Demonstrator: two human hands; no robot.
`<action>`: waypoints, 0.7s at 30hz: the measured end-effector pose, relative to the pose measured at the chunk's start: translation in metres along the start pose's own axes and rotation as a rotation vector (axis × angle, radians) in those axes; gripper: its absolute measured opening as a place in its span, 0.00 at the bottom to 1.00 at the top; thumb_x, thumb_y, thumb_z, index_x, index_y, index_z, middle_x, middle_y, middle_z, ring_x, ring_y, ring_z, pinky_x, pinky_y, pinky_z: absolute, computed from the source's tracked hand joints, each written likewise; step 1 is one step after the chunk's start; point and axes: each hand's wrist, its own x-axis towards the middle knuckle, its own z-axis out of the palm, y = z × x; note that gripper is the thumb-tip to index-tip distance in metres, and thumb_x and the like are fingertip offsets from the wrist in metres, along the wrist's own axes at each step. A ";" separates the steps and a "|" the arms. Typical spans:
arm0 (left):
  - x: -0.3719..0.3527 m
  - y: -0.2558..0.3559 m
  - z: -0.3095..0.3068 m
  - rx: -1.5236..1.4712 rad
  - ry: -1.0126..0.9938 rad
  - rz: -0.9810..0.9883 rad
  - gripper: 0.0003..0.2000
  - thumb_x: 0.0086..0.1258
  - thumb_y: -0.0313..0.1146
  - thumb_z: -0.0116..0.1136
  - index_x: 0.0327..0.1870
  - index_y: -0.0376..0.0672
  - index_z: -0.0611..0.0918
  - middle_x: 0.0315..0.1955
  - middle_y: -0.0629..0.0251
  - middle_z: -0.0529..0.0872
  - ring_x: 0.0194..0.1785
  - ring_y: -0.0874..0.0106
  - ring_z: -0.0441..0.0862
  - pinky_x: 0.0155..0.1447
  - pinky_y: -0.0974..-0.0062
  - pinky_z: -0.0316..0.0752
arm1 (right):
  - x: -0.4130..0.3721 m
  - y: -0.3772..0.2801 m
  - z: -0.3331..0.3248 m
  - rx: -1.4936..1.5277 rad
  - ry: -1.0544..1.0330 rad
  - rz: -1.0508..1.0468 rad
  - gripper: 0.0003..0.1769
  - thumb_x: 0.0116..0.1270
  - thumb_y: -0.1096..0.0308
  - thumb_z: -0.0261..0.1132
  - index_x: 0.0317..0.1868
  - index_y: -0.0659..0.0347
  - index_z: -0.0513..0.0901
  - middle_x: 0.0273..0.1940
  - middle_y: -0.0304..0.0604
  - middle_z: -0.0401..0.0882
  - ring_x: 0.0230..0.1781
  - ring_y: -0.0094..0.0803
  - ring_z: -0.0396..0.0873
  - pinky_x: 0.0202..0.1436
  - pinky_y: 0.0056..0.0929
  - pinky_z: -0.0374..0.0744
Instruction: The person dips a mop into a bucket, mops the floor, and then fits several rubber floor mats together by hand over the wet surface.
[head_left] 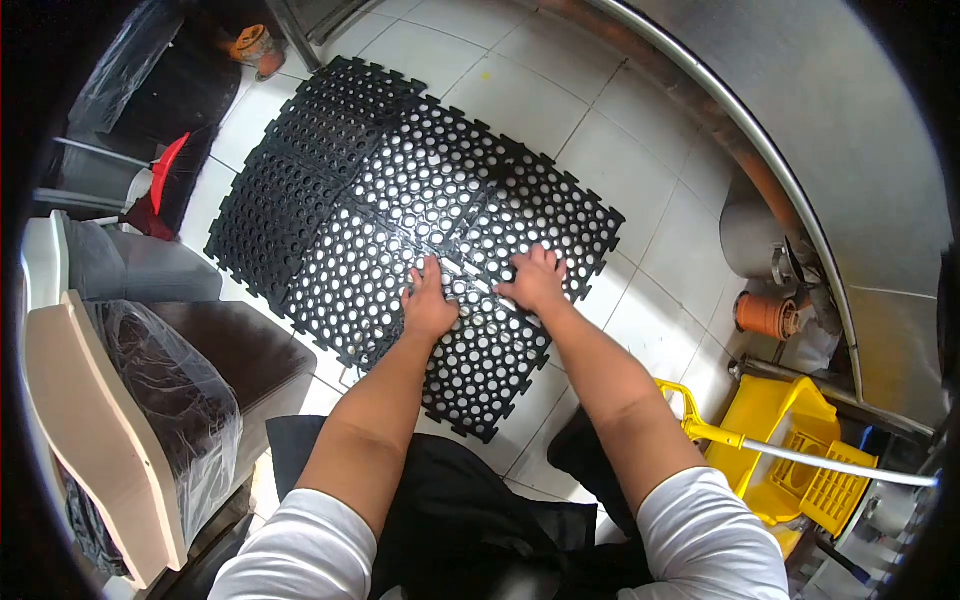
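A black rubber floor mat [330, 240] of several interlocking tiles, full of round holes, lies on white floor tiles. My left hand [430, 308] rests on it with fingers apart, beside a seam. To the right, across that seam, my right hand [538, 282] presses on another mat tile [545, 205], its fingers spread and slightly bent. Between the two hands a narrow strip of white floor shows where the tile edges do not meet fully. Neither hand visibly lifts a tile, though the undersides of the fingertips are hidden.
A yellow mop bucket [770, 430] with a wringer and handle stands at lower right. Grey and beige bins [105, 420] with plastic liners line the left. A metal counter [840, 130] with a curved rail borders the right, near an orange cylinder [765, 314].
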 end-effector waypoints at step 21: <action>0.000 0.020 -0.009 0.188 -0.138 -0.039 0.49 0.67 0.39 0.62 0.88 0.56 0.49 0.88 0.61 0.45 0.87 0.35 0.43 0.82 0.28 0.48 | -0.011 -0.013 0.006 -0.036 0.109 -0.097 0.32 0.54 0.54 0.82 0.58 0.59 0.86 0.65 0.48 0.70 0.69 0.51 0.66 0.79 0.60 0.60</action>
